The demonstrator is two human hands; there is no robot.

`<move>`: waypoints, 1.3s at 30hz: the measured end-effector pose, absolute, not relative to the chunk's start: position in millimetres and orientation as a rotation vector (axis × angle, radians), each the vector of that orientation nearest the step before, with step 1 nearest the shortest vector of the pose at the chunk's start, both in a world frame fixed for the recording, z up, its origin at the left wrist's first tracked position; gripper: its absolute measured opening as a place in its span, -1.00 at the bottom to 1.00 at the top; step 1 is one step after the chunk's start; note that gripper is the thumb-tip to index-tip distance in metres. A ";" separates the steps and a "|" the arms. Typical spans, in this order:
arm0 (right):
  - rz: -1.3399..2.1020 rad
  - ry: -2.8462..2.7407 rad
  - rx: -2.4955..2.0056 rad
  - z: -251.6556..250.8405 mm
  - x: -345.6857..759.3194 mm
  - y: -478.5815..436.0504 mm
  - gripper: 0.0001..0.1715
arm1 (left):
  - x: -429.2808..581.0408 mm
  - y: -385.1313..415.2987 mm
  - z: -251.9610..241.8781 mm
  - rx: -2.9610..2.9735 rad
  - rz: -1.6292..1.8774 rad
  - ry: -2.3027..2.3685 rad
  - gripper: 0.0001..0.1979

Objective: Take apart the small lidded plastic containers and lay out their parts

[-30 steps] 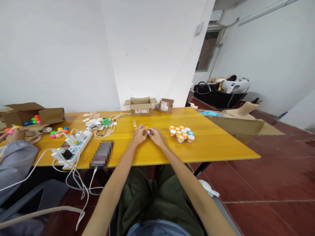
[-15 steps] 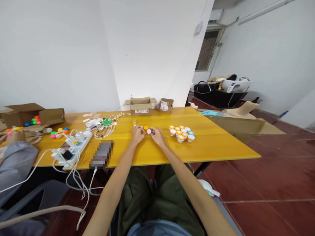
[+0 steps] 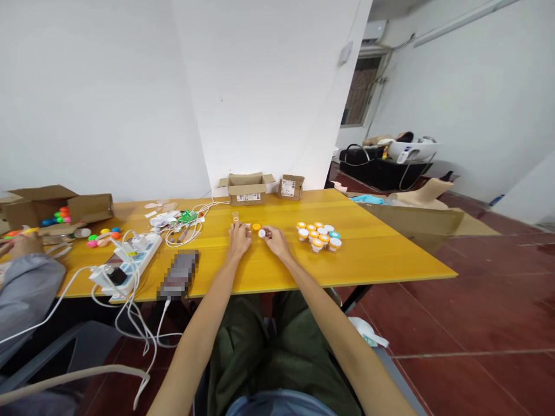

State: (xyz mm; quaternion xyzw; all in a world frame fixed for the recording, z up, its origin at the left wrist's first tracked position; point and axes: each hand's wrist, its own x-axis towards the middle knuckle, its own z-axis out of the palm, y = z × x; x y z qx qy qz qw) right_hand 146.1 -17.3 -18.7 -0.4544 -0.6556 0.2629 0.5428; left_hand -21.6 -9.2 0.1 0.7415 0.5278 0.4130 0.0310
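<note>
My right hand (image 3: 274, 240) pinches a small white round cap (image 3: 262, 233) between thumb and fingertips, just above the table. To its left, my left hand (image 3: 240, 238) is palm down with its fingers stretched forward; whether anything lies under the fingertips is hidden. Directly beyond those fingers is a small clear cup or ring (image 3: 236, 216). Between the two hands an orange lid (image 3: 256, 227) lies on the table. A cluster of small clear jars (image 3: 317, 245) with orange, white and teal lids stands to the right of my right hand.
Two cardboard boxes (image 3: 246, 189) stand at the table's back edge. Left are a phone (image 3: 180, 271), a power strip (image 3: 145, 260) with loose white cables, and a green circuit board (image 3: 188, 216). At far left, a co-worker's sleeve (image 3: 32, 289) is near colored balls (image 3: 104, 237).
My left hand has moved slightly left and its fingers have straightened from a pinch toward the clear cup. My right hand still holds the white cap. The view has shifted slightly.
</note>
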 end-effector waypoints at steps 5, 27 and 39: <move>0.661 -1.532 -1.057 -19.3 145.8 -16.5 -0.72 | -17.8 -12.0 4.1 2.420 1.282 1.420 -0.85; 0.871 -1.411 -0.949 -20.6 147.8 -11.1 -0.74 | -14.3 -13.4 3.1 2.554 1.149 1.116 -0.78; 0.872 -1.486 -0.972 -19.8 149.3 -12.6 -0.75 | -14.5 -16.0 6.8 2.519 1.074 1.108 -0.84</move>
